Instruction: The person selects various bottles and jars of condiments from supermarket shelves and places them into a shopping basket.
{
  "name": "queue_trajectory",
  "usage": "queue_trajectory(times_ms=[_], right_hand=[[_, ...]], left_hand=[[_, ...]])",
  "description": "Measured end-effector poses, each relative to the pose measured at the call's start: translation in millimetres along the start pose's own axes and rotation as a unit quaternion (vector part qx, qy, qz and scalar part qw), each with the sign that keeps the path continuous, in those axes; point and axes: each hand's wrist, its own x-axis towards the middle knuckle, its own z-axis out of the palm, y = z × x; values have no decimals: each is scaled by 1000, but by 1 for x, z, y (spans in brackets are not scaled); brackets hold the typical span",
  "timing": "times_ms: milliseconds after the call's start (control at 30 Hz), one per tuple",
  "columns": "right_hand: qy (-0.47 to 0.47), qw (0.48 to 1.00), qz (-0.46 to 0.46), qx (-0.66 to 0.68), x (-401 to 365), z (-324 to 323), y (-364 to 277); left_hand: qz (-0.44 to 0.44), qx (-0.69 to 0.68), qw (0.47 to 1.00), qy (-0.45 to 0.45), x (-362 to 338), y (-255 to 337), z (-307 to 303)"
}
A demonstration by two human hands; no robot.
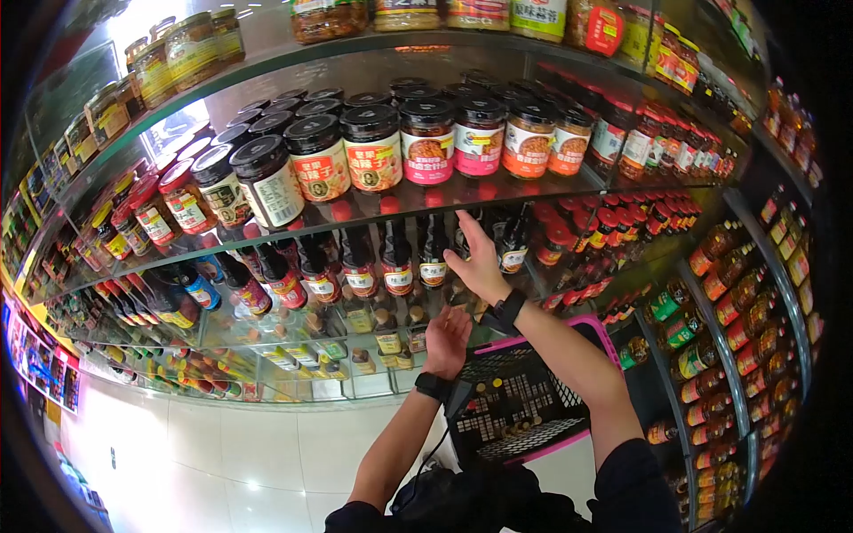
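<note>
My right hand [478,258] is raised at the front of the glass shelf, fingers stretched and thumb apart, with nothing in it. Just left of it stands a dark sauce bottle [433,253] with a red cap and white label; another dark bottle [514,244] is on its right. Lower down, my left hand [447,342] is open, palm turned inward and fingers slightly bent, also holding nothing. It is beside small bottles [387,330] on the lower shelf. Both wrists wear a black band.
Black-lidded jars [426,142] line the shelf above the right hand. A black basket with a pink rim [609,342] is below the right forearm. More bottles [702,338] fill the racks at right. Pale floor tiles [267,444] show at lower left.
</note>
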Motion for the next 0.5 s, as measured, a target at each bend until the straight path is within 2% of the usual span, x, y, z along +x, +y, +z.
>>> queue_trajectory(times_ms=[167,200,267,300,400,433,467,500], right_hand=[[40,999,7,33,-41,-22,-28],[53,996,69,34,-67,-28,-23],[98,987,117,44,-101,-38,-14],[122,975,157,104,-129,-47,2],[197,947,229,110,-210,-72,45],[203,943,240,108,-247,-86,60],[177,942,284,-19,-284,-100,78],[165,938,293,-88,-298,-106,80]], left_hand=[[-40,13,999,14,-9,-25,-5],[-41,6,999,25,-11,-32,-8],[-55,2,997,45,-10,-51,-28],[-74,-18,996,52,1,-64,-51],[-109,-60,989,84,-2,-91,-86],[-121,-57,989,63,-4,-104,-108],[-127,-56,989,42,-6,-113,-122],[-143,-54,983,97,-17,-120,-122]])
